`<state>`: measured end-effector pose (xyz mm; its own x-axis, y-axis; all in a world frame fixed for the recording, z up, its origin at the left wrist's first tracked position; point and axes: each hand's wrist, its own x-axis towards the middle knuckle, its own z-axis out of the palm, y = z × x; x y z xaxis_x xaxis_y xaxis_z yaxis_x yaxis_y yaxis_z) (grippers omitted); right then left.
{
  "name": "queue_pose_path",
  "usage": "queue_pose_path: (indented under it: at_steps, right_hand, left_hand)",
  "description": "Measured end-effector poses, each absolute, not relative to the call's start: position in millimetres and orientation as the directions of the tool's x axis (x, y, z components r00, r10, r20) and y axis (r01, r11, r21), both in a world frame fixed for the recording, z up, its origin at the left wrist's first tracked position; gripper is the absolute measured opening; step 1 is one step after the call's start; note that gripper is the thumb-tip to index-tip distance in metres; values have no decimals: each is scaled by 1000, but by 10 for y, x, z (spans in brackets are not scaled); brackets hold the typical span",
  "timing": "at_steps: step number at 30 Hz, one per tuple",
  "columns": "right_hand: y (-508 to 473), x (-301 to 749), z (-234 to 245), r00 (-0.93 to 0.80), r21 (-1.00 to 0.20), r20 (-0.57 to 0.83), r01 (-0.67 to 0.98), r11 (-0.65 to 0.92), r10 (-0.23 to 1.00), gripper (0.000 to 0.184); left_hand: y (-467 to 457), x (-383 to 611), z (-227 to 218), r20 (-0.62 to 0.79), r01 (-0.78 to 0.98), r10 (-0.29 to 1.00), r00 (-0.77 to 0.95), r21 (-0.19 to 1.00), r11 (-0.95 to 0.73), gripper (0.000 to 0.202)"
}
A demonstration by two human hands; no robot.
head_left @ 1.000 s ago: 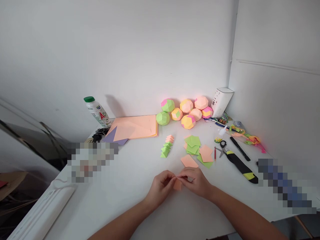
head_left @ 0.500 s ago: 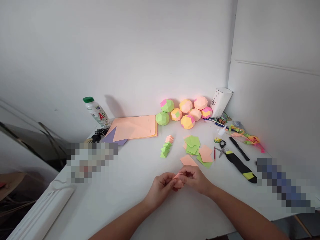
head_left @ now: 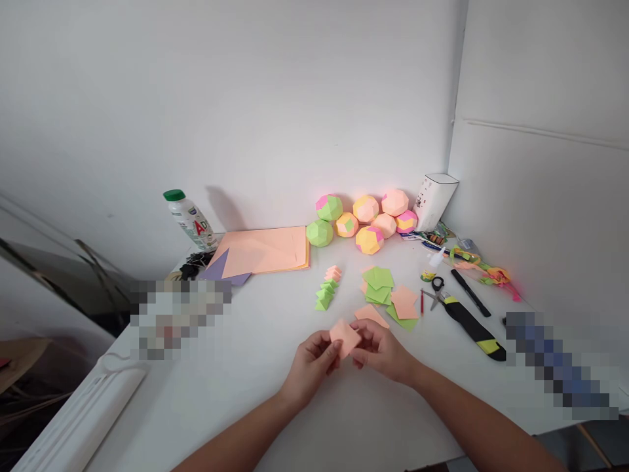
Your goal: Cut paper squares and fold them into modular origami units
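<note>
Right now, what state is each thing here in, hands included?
Paper square: held, folds unclear
Left hand: pinching the paper square
Right hand: at the paper square's right corner, grip unclear
Small paper pieces: folded, in a row
Loose squares: overlapping
Paper balls: assembled, grouped
Large sheets: stacked flat
Bottle: capped, standing
Scissors: open

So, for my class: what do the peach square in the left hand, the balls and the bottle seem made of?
Peach square: apparently matt paper, by its thin, crisp edges.
Balls: probably paper or thin card, matt, with flat, angular facets.
Bottle: likely plastic, judging by its smooth, rounded white body; gloss is hard to tell.
</note>
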<state>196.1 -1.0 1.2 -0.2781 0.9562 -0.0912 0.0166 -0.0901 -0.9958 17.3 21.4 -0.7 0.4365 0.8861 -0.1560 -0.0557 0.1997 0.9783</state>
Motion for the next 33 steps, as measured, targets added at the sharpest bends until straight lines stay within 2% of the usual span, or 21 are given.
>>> queue_pose_path:
  at_steps: [4, 11, 14, 20, 24, 33]
  right_hand:
    - [-3, 1971, 44, -257, -999, -46, 7, -46, 965, 28]
    - [14, 1996, 41, -240, -999, -39, 31, -33, 970, 22]
    - [28, 1998, 24, -229, -998, -58, 38, -50, 972, 16]
    - [19, 1996, 66, -242, -999, -46, 19, -42, 969, 17]
    - [6, 2006, 79, -236, -996, -28, 89, -8, 971, 18]
    - [11, 2018, 45, -249, -979, 33, 186, 81, 968, 19]
  left_hand:
    - [198, 195, 1, -180, -198, 830, 527, 925, 326, 30]
    - [202, 169, -26, -136, -170, 812, 568, 946, 277, 28]
    - [210, 179, -45, -106, -216, 838, 535, 942, 257, 22]
    - [201, 186, -88, -41, -280, 854, 518, 936, 215, 37]
    - [182, 172, -121, -34, -261, 858, 512, 946, 193, 49]
    - [185, 145, -125, -19, -201, 842, 539, 968, 150, 30]
